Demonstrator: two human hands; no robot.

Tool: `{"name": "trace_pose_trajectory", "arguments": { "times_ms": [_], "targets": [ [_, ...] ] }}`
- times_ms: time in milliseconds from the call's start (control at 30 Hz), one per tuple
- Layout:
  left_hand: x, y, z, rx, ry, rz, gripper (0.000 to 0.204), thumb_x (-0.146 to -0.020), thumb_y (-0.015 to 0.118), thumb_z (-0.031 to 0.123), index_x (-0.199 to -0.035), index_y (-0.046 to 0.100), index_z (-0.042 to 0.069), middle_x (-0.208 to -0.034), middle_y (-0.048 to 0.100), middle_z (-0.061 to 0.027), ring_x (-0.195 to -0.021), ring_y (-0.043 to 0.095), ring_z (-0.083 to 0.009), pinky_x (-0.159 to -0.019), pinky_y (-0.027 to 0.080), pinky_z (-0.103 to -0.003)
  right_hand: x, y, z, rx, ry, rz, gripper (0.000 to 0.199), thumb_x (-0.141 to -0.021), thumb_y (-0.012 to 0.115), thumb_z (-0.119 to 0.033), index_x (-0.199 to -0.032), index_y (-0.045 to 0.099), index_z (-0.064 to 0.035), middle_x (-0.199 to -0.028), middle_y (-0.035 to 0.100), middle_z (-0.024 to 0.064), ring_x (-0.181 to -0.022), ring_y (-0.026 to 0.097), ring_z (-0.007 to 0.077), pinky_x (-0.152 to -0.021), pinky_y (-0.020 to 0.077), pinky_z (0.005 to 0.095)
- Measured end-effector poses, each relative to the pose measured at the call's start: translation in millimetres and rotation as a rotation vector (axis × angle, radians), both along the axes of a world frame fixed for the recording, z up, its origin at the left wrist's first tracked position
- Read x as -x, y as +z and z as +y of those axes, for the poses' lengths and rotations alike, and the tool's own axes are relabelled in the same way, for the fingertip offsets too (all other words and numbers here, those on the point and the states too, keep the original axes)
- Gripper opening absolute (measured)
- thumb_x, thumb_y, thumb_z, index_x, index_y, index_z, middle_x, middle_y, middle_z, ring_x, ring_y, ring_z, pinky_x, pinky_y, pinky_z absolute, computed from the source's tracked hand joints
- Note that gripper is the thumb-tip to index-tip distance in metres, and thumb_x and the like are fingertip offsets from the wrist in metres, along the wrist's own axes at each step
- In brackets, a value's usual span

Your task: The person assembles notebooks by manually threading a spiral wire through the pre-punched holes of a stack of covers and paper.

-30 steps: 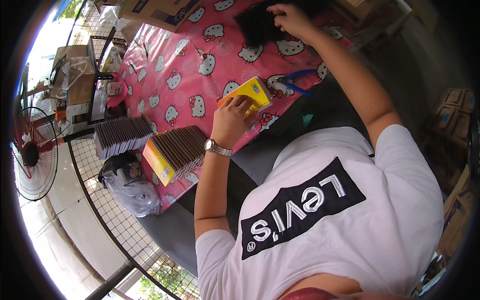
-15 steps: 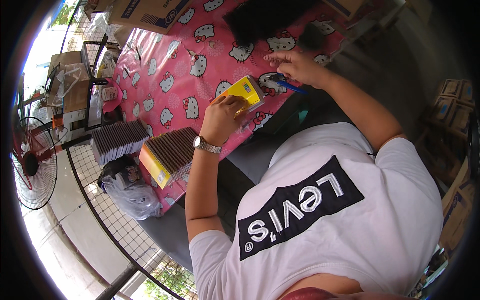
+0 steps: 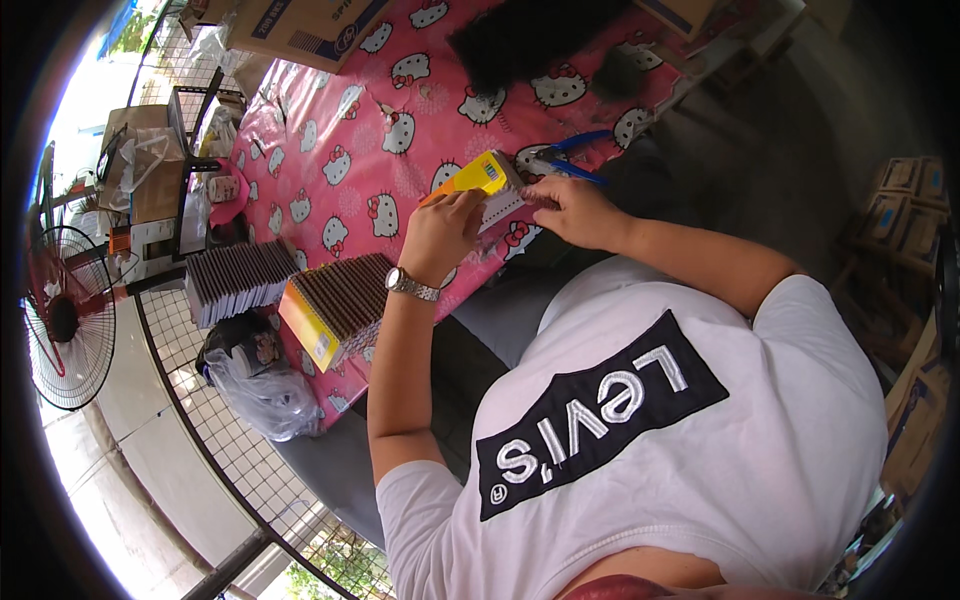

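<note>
My left hand (image 3: 440, 232), with a watch on the wrist, grips a flat yellow packet (image 3: 478, 174) just above the pink patterned tablecloth (image 3: 340, 150). My right hand (image 3: 572, 210) meets it from the right and pinches the white end (image 3: 503, 207) of the same packet. A blue-handled tool (image 3: 566, 160) lies on the cloth just beyond my right hand. Farther back sits a heap of black hair (image 3: 530, 35) with a small tuft (image 3: 620, 70) beside it.
An open yellow box of brown packs (image 3: 335, 305) stands by my left forearm, with a loose stack of packs (image 3: 240, 280) to its left. A plastic bag (image 3: 255, 385), a wire grid (image 3: 200, 400), a standing fan (image 3: 60, 315) and cardboard boxes (image 3: 300, 25) surround the table.
My right hand drew back from the black hair heap to the yellow packet and took its white end. My left hand kept the packet and tilted it slightly.
</note>
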State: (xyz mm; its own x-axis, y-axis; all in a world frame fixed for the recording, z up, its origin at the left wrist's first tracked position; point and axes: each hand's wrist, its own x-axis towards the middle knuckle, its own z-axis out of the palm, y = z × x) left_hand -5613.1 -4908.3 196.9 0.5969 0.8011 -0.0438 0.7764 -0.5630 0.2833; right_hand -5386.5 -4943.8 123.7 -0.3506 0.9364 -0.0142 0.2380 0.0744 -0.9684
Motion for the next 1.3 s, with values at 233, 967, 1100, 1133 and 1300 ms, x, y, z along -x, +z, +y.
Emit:
{"name": "trace_pose_trajectory", "arguments": {
  "times_ms": [233, 967, 1100, 1133, 1300],
  "targets": [
    [3, -8, -10, -0.137, 0.04, -0.104, 0.016, -0.09, 0.061, 0.013, -0.106, 0.06, 0.008, -0.101, 0.066, -0.0105, -0.085, 0.067, -0.0323, -0.069, 0.056, -0.041, 14, 30, -12, -0.221, -0.027, -0.237, 0.034, -0.08, 0.063, -0.012, -0.111, 0.066, 0.0017, -0.102, 0.06, 0.0149, -0.092, 0.065, 0.0327, -0.079, 0.0537, 0.0397],
    [-24, 9, -5, -0.287, 0.153, -0.062, 0.014, -0.088, 0.059, 0.012, -0.102, 0.058, 0.009, -0.094, 0.061, -0.0089, -0.093, 0.058, -0.0293, -0.088, 0.04, -0.044, -11, 38, 66, -0.573, 0.022, -0.042, 0.023, -0.087, 0.066, -0.005, -0.109, 0.068, -0.0099, -0.09, 0.062, 0.0064, -0.081, 0.061, 0.0216, -0.072, 0.0509, 0.0328],
    [-26, 6, -6, -0.323, 0.15, -0.088, 0.013, -0.087, 0.059, 0.013, -0.1, 0.058, 0.01, -0.093, 0.06, -0.008, -0.091, 0.058, -0.0285, -0.086, 0.039, -0.044, -13, 42, 63, -0.696, 0.026, -0.105, 0.024, -0.081, 0.069, -0.002, -0.104, 0.068, -0.0085, -0.096, 0.064, 0.0049, -0.088, 0.061, 0.0241, -0.078, 0.0506, 0.0354],
    [-26, 6, -6, -0.319, 0.144, -0.098, 0.013, -0.087, 0.059, 0.013, -0.1, 0.058, 0.01, -0.093, 0.06, -0.0081, -0.091, 0.058, -0.0285, -0.086, 0.039, -0.044, -13, 41, 63, -0.733, 0.021, -0.103, 0.024, -0.08, 0.069, -0.002, -0.103, 0.068, -0.008, -0.097, 0.064, 0.0048, -0.089, 0.061, 0.0239, -0.078, 0.0505, 0.0354],
    [-27, 5, -6, -0.294, 0.118, -0.091, 0.015, -0.087, 0.06, 0.011, -0.103, 0.059, 0.009, -0.093, 0.061, -0.0088, -0.091, 0.058, -0.0291, -0.086, 0.039, -0.044, -15, 41, 63, -0.807, 0.082, 0.008, 0.023, -0.08, 0.07, -0.002, -0.102, 0.067, -0.0046, -0.098, 0.065, 0.0053, -0.092, 0.062, 0.0252, -0.077, 0.0511, 0.0349]
  ]
}}
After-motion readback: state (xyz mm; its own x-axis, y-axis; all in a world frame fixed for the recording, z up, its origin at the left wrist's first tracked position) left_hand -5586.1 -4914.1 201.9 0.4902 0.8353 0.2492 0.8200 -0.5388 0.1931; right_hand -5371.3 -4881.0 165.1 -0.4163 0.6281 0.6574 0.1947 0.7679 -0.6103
